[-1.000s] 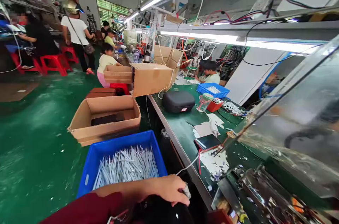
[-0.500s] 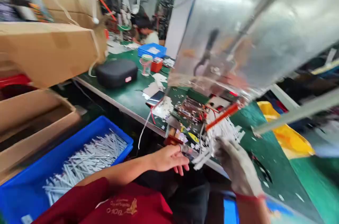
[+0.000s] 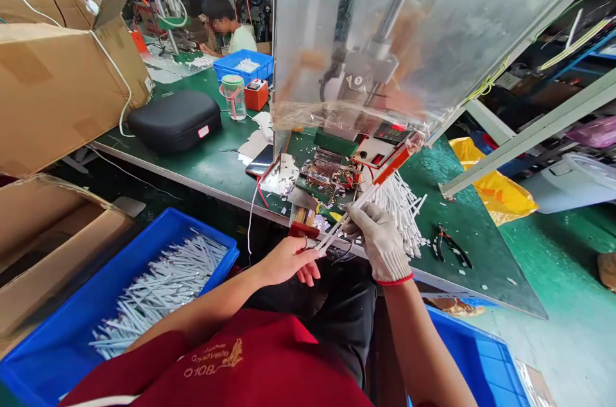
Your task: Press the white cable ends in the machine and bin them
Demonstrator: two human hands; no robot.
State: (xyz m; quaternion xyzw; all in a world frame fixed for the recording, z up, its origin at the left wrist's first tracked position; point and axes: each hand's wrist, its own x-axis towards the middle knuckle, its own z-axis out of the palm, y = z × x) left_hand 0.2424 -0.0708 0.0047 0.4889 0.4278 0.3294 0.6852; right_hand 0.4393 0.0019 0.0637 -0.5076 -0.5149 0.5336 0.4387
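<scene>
From the head view, your right hand (image 3: 380, 243), in a white knit glove with a red cuff, had its fingers (image 3: 359, 222) closed narrowly around a thin white plastic rod (image 3: 344, 222). Your bare left hand (image 3: 283, 262) pinched the rod's lower end between its fingers (image 3: 308, 271). The rod angled up and away from both hands, just above the near edge of the green surface (image 3: 481, 278). On that surface, a pile of white rods (image 3: 399, 214) lay just beyond your right hand, with black-handled pliers (image 3: 450, 246) to its right. A blue crate of white rods (image 3: 158, 294) sat below the surface's near edge, beneath your left forearm.
</scene>
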